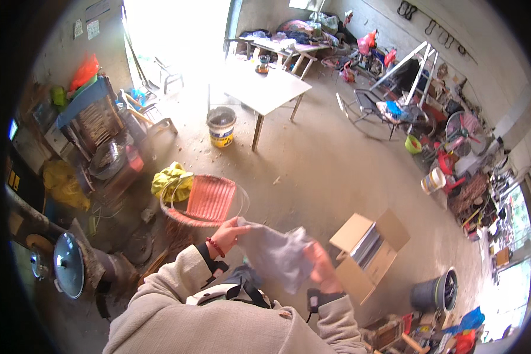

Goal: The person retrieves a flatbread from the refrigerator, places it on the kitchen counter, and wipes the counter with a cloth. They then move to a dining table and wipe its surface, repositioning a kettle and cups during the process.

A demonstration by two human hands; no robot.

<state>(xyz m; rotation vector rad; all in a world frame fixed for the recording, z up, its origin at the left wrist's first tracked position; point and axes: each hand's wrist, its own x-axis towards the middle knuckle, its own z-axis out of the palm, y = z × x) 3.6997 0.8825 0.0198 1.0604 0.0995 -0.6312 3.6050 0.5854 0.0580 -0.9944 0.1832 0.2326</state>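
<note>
A grey cloth [272,256] is stretched between my two hands in front of my waist. My left hand [230,234], with a red bead bracelet at the wrist, pinches its upper left corner. At the cloth's right edge, my right hand [322,265] grips it; that hand is slightly blurred. Just beyond the cloth stands a low round chair [210,199] with pink woven strips. To the right of my right hand, an open cardboard box [358,270] on the floor contains flat dark and pale items that I cannot identify.
Ahead are a white-topped table [269,90] and a bucket [221,128]. A yellow bag [172,179] lies by the chair. At left stands a stove with a lidded pot [69,265]. A dark bin [431,292] is at right. Clutter, with a folding ladder [418,75], lines the right wall.
</note>
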